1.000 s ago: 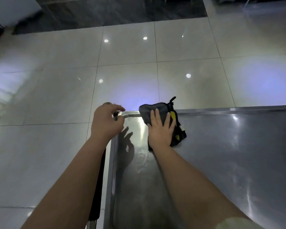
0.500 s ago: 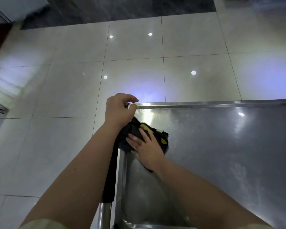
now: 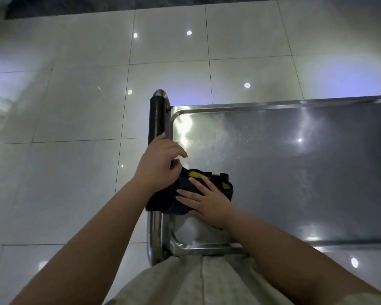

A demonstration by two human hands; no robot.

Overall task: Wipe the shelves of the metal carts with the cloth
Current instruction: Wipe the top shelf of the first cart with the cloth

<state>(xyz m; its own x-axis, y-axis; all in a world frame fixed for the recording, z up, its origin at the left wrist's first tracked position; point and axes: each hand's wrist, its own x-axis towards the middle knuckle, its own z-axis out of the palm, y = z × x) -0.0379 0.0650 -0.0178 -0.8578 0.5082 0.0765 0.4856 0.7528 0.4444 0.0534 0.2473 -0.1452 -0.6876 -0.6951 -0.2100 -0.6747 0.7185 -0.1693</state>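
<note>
Left grip (image 3: 161,164): curled over handle (image 3: 156,115), slid nearer from the far corner.
Cloth (image 3: 216,180): on shelf (image 3: 273,161) at its left edge, drawn back from the far corner toward the near one.
Right grip (image 3: 207,201): apart, fingers straight, pressing cloth flat.
Shelf: left strip likely wiped; wide stretch to the right probably still to do.

The cloth (image 3: 217,181) is laid on the shelf's (image 3: 295,172) left end, beside the handle (image 3: 156,115), under the right hand (image 3: 209,203); the left hand (image 3: 158,164) is seemingly rested on the handle.
</note>
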